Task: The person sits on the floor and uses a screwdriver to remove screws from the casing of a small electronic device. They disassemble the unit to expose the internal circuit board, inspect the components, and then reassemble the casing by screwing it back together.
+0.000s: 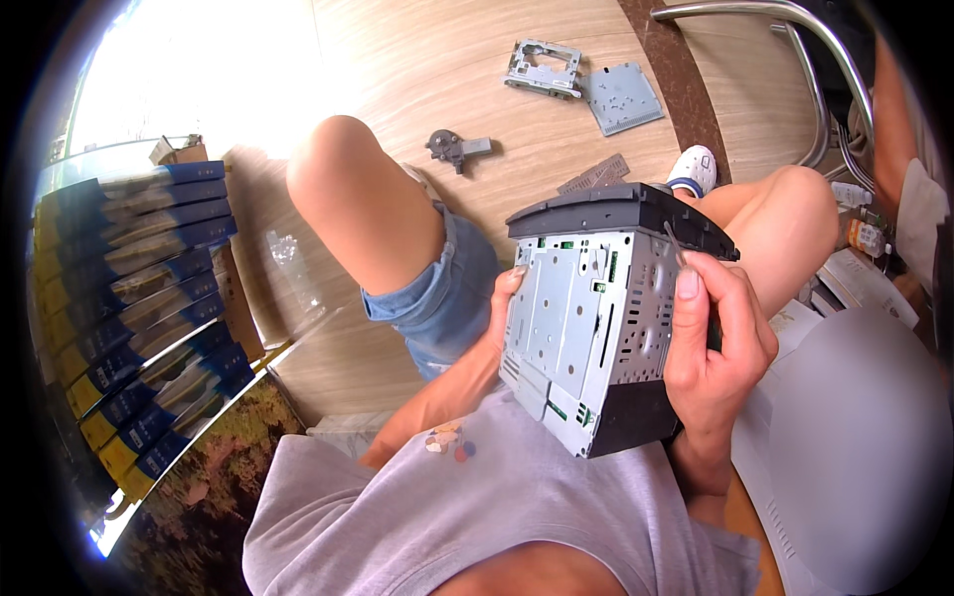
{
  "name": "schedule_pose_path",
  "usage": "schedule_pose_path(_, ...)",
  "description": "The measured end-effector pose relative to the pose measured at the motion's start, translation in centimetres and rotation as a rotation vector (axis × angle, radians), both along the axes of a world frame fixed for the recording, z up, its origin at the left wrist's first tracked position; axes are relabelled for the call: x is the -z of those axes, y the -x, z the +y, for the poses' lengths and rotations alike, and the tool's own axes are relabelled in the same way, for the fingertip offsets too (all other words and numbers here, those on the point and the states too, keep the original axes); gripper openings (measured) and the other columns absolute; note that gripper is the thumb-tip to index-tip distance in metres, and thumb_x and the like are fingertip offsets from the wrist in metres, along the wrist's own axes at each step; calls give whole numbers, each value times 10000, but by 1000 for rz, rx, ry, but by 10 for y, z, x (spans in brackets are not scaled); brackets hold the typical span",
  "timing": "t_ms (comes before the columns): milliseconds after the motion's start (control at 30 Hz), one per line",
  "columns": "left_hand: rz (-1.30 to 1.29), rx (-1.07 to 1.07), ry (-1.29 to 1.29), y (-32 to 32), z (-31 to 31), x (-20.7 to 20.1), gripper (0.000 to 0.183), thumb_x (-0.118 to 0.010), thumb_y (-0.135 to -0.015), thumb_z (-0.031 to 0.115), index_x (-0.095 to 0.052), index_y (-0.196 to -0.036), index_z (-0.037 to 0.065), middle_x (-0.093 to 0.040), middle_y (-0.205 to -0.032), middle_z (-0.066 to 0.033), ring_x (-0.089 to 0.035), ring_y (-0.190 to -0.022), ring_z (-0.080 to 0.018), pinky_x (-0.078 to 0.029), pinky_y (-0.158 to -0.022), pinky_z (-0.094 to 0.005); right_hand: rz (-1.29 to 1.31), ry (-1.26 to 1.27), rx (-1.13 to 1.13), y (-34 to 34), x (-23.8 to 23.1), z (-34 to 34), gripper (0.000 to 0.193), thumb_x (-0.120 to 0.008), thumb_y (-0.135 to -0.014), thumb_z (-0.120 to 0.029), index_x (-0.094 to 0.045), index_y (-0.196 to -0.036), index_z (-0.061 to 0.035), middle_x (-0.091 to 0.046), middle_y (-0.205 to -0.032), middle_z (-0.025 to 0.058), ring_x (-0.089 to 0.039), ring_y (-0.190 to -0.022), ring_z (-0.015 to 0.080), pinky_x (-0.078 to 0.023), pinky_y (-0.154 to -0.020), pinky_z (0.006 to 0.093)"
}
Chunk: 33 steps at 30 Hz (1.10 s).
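I hold a car stereo unit [586, 328] upright over my lap, a grey perforated metal box with a black front panel on top. My left hand [502, 318] grips its left side from behind, thumb on the metal edge. My right hand [711, 348] wraps the right side and pinches a thin metal tool [674, 241] whose tip touches the unit's upper right edge, just under the black panel.
Removed parts lie on the wooden floor: a metal bracket [543, 68], a grey plate [622, 97], a small dark motor piece [452, 149] and a ribbed strip [594, 175]. Blue and yellow boxes [139, 298] are stacked at left. A chrome chair frame [795, 60] stands at right.
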<state>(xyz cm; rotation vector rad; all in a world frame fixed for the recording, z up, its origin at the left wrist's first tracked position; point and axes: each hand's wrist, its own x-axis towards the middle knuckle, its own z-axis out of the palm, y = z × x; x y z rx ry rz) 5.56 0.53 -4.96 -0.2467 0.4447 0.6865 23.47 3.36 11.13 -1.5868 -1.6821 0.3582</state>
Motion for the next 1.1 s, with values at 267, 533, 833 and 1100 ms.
schedule_pose_path(267, 2, -8, -27, -1, 1, 0, 893, -524, -810, 593, -447, -1495, 25, -589, -1397, -215, -645, -1191, -368, -531, -1024, -503, -4, 80, 8, 2, -6, -7, 102, -638, -932, 19, -669, -1029, 29, -611, -841, 137, -613, -725, 271, -506, -664, 345)
schedule_pose_path(533, 41, 19, -97, 2, 2, -2, 911, -536, -799, 583, -429, -1505, 19, -576, -1414, -214, -640, -1200, -367, -528, -1031, -494, -20, 103, 59, 0, -5, -6, 96, -634, -945, -3, -673, -1030, 17, -601, -833, 125, -608, -728, 268, -488, -644, 346)
schedule_pose_path(833, 37, 16, -49, 3, 1, 1, 928, -566, -770, 581, -440, -1496, 17, -585, -1400, -220, -642, -1191, -374, -526, -1031, -496, 10, 101, 43, 2, -5, -6, 91, -635, -946, -1, -668, -1028, 19, -583, -807, 116, -583, -687, 254, -479, -628, 345)
schedule_pose_path(1100, 45, 44, -94, 1, 0, -1, 912, -630, -765, 613, -504, -1442, 14, -624, -1341, -217, -663, -1141, -379, -539, -1003, -519, 27, 113, 22, -3, -7, -1, 91, -629, -955, -6, -649, -1037, 29, -582, -792, 113, -575, -664, 246, -471, -608, 337)
